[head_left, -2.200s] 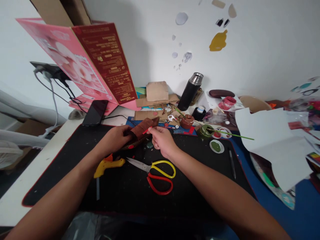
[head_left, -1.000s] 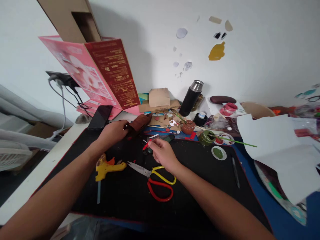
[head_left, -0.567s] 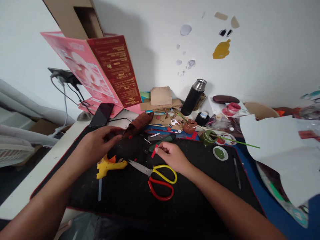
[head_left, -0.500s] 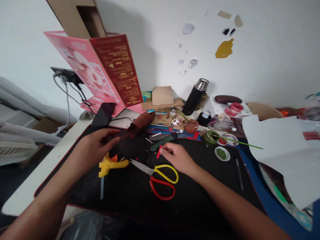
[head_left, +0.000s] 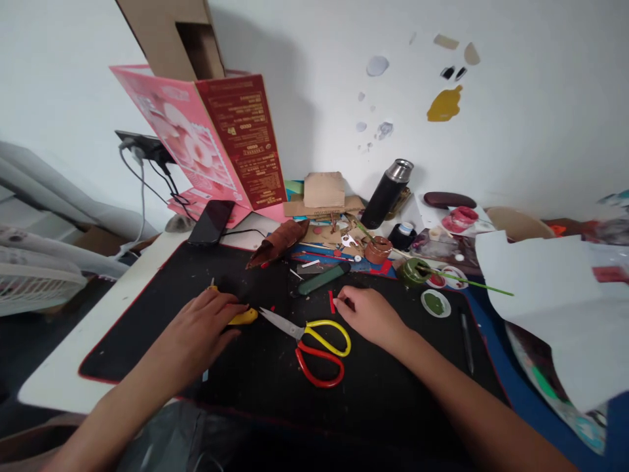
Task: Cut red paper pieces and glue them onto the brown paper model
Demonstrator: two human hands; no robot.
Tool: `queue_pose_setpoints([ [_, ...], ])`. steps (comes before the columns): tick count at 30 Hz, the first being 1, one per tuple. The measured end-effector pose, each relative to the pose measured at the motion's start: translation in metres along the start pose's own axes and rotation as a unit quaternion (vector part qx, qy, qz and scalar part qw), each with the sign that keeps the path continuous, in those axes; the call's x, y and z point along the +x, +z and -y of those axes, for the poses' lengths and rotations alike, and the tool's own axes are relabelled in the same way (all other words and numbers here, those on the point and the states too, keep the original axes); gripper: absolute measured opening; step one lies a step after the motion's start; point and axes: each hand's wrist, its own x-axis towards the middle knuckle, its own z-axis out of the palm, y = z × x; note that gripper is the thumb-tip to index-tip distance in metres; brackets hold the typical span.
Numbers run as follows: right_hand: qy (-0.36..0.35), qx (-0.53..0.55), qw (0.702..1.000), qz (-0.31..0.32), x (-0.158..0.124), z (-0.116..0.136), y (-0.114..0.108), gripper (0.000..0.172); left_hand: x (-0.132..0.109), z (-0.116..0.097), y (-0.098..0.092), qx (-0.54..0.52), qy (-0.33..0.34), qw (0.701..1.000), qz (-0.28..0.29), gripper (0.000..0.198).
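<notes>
My left hand point(head_left: 204, 321) lies over a yellow hot glue gun point(head_left: 244, 317), its fingers curled round the body and covering most of it. The tip of a pale glue stick point(head_left: 205, 375) pokes out below the hand. A small red strip point(head_left: 331, 302) is at the fingertips of my right hand point(head_left: 366, 311), which is closed in a pinch against its edge. Between the hands lie scissors point(head_left: 299, 334) with one yellow and one red handle, blades slightly apart, pointing left. A dark green craft knife point(head_left: 322, 280) rests just beyond the strip.
A rolled brown piece point(head_left: 280, 241) and cardboard scraps point(head_left: 322, 234) lie behind the mat. Paint jars point(head_left: 413, 272), a black flask point(head_left: 386, 196) and a green paint lid point(head_left: 436, 303) stand at the back right. A phone point(head_left: 211, 221) is at the back left, a black pen point(head_left: 466, 341) at right.
My left hand has come down over the glue gun, which it hovered above before. My right hand has moved slightly right and lower with the red strip. The view has shifted a little.
</notes>
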Motion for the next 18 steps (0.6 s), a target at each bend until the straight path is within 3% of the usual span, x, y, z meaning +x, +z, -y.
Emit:
queue_pose_setpoints([
  [3, 0.003, -0.001, 1.0, -0.03, -0.005, 0.0, 0.003, 0.019, 0.003, -0.004, 0.002, 0.029, 0.01, 1.0, -0.005, 0.027],
  [8, -0.038, 0.095, 0.993, -0.059, -0.017, 0.006, 0.002, 0.023, 0.003, -0.004, -0.007, 0.071, 0.057, 0.995, -0.04, 0.032],
  [16, -0.131, 0.139, 0.981, -0.046, -0.013, 0.058, 0.006, 0.013, 0.003, -0.013, -0.046, 0.158, 0.133, 0.97, -0.125, 0.043],
  [18, -0.152, 0.112, 0.981, -0.033, -0.007, 0.072, 0.009, 0.019, 0.005, -0.021, -0.055, 0.155, 0.16, 0.968, -0.118, 0.045],
])
